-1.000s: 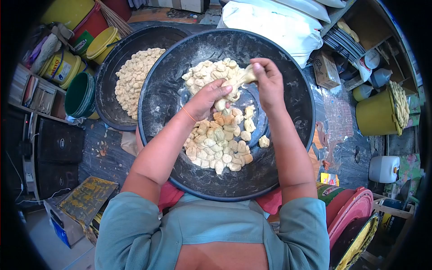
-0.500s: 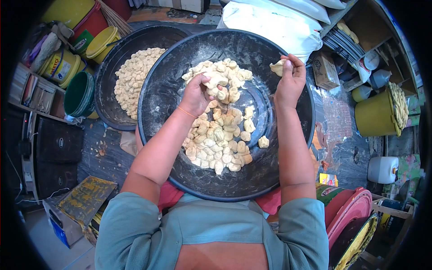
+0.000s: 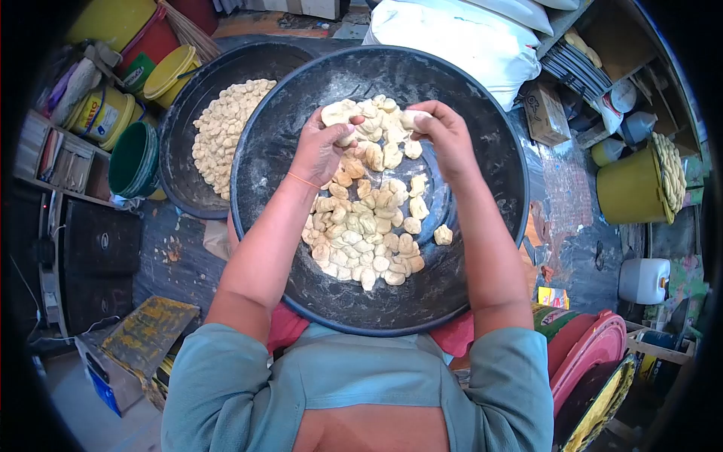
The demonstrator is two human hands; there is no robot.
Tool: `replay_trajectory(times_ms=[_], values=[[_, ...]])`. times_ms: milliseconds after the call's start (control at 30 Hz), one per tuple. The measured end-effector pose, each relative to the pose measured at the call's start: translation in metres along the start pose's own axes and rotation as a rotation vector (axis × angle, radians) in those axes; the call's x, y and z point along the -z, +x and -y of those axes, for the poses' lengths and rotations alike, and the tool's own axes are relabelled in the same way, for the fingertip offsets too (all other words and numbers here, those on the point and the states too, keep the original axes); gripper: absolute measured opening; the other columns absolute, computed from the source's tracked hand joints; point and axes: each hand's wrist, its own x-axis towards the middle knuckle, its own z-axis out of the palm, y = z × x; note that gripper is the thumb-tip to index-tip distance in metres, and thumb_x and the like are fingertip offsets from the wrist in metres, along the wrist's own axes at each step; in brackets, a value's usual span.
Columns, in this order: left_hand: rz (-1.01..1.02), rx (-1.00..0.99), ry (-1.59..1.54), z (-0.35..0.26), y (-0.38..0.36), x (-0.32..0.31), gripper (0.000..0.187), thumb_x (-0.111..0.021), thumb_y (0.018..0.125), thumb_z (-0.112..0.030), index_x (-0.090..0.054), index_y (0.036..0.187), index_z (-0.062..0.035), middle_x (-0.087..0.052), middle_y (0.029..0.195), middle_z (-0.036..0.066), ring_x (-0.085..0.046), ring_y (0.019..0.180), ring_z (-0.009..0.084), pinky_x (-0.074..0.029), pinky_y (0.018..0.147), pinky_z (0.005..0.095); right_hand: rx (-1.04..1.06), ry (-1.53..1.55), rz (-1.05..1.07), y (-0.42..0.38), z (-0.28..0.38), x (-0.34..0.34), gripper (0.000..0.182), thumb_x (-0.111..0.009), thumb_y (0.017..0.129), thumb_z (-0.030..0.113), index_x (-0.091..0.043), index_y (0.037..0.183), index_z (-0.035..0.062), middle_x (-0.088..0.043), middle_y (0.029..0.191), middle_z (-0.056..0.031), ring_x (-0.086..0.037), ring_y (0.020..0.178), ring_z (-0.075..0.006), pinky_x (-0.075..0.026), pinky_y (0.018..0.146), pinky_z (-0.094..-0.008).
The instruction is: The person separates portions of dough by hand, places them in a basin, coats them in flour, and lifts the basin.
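A wide black basin (image 3: 282, 290) rests on my lap, holding many pale dough pieces (image 3: 354, 245) in a heap. My left hand (image 3: 316, 149), an orange band at its wrist, grips a larger lump of dough (image 3: 340, 113) between thumb and fingers above the far part of the heap. Across from it, my right hand (image 3: 447, 142) pinches a small dough piece (image 3: 412, 119), partly hidden by the fingers. A single dough piece (image 3: 443, 235) lies apart near the basin's right side.
A second black basin (image 3: 175, 162) with many similar pieces stands at the left, partly behind mine. White sacks (image 3: 444, 45) lie beyond. Buckets, including a green one (image 3: 129, 158), line the left; a yellow bucket (image 3: 629, 188) and a white jerrycan (image 3: 642, 280) stand at right.
My right hand has moved left and inward from the basin's right rim, with dough still pinched in it. My left hand has shifted slightly up and left with its lump.
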Motion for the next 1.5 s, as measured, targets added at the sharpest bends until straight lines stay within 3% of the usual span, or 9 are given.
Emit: replay_trajectory(times_ms=[133, 333, 433, 600, 867, 967, 1000, 1133, 1500], values=[[0.167, 0.090, -0.078, -0.005, -0.003, -0.004, 0.031, -0.057, 0.087, -0.008, -0.049, 0.117, -0.0031, -0.064, 0.092, 0.009, -0.063, 0.086, 0.0153, -0.053, 0.066, 0.0266, 0.049, -0.398, 0.070, -0.003, -0.001, -0.003, 0.034, -0.063, 0.088, 0.024, -0.062, 0.113, 0.0015, -0.049, 0.125, -0.0109, -0.049, 0.112, -0.0193, -0.044, 0.092, -0.0314], [0.350, 0.232, 0.452, -0.002, -0.009, -0.009, 0.046, -0.059, 0.091, -0.040, -0.051, 0.116, -0.0028, -0.049, 0.072, -0.003, -0.049, 0.060, 0.0079, -0.048, 0.061, 0.0229, -0.140, -0.448, 0.221, -0.013, 0.001, -0.032, 0.037, -0.068, 0.086, 0.020, -0.059, 0.118, 0.0028, -0.059, 0.112, -0.0092, -0.059, 0.095, -0.0139, -0.049, 0.077, -0.0275], [0.339, 0.262, 0.544, -0.009, -0.007, -0.006, 0.050, -0.054, 0.091, -0.047, -0.053, 0.117, -0.0035, -0.051, 0.070, -0.001, -0.050, 0.063, 0.0084, -0.046, 0.065, 0.0230, -0.142, -0.484, 0.254, -0.002, -0.014, -0.012, 0.036, -0.065, 0.088, 0.031, -0.064, 0.111, 0.0027, -0.060, 0.108, -0.0109, -0.058, 0.095, -0.0151, -0.047, 0.077, -0.0287], [0.545, 0.369, 0.743, -0.030, -0.007, 0.007, 0.058, -0.057, 0.087, -0.052, -0.057, 0.121, -0.0046, -0.067, 0.099, 0.013, -0.056, 0.107, 0.0187, -0.043, 0.089, 0.0332, -0.182, -0.506, 0.260, 0.002, -0.016, 0.007, 0.041, -0.065, 0.086, 0.039, -0.066, 0.111, 0.0055, -0.058, 0.116, -0.0134, -0.055, 0.108, -0.0236, -0.042, 0.094, -0.0358], [0.289, 0.275, 1.293, 0.030, 0.018, 0.049, 0.049, -0.068, 0.083, -0.036, -0.058, 0.114, 0.0001, -0.068, 0.097, 0.018, -0.065, 0.090, 0.0226, -0.050, 0.079, 0.0329, -0.101, -1.342, 0.071, -0.001, -0.124, -0.006, 0.049, -0.068, 0.080, 0.027, -0.056, 0.127, 0.0193, -0.033, 0.145, -0.0154, -0.033, 0.134, -0.0298, -0.022, 0.109, -0.0561], [0.313, 0.180, 1.367, 0.045, 0.012, 0.042, 0.053, -0.069, 0.083, -0.029, -0.051, 0.125, -0.0011, -0.067, 0.098, 0.017, -0.064, 0.092, 0.0233, -0.049, 0.082, 0.0328, -0.143, -1.306, 0.120, 0.001, -0.137, -0.014, 0.036, -0.067, 0.081, 0.023, -0.060, 0.115, 0.0171, -0.037, 0.141, -0.0160, -0.038, 0.130, -0.0304, -0.018, 0.109, -0.0595], [0.333, 0.136, 1.234, 0.056, 0.010, 0.045, 0.054, -0.069, 0.083, -0.027, -0.049, 0.127, -0.0012, -0.066, 0.100, 0.016, -0.064, 0.090, 0.0220, -0.050, 0.080, 0.0322, -0.066, -1.206, 0.204, 0.003, -0.124, -0.012, 0.025, -0.066, 0.082, 0.016, -0.059, 0.105, 0.0105, -0.050, 0.127, -0.0145, -0.055, 0.111, -0.0256, -0.037, 0.101, -0.0515], [0.341, 0.289, 0.712, 0.050, 0.010, 0.027, 0.055, -0.069, 0.084, -0.019, -0.044, 0.129, -0.0012, -0.064, 0.102, 0.011, -0.062, 0.082, 0.0158, -0.050, 0.070, 0.0293, -0.216, -0.139, 0.180, 0.016, -0.102, -0.016, 0.022, -0.065, 0.084, 0.010, -0.056, 0.102, 0.0023, -0.059, 0.085, -0.0045, -0.059, 0.068, -0.0114, -0.050, 0.058, -0.0242], [0.267, 0.366, 0.360, 0.007, 0.005, 0.009, 0.037, -0.057, 0.091, -0.043, -0.059, 0.084, -0.0061, -0.058, 0.076, 0.003, -0.055, 0.066, 0.0105, -0.046, 0.058, 0.0239, -0.111, 0.033, -0.081, 0.021, -0.051, -0.015, 0.011, -0.056, 0.092, 0.014, -0.057, 0.098, 0.0052, -0.057, 0.087, -0.0014, -0.055, 0.076, -0.0094, -0.049, 0.068, -0.0265]])
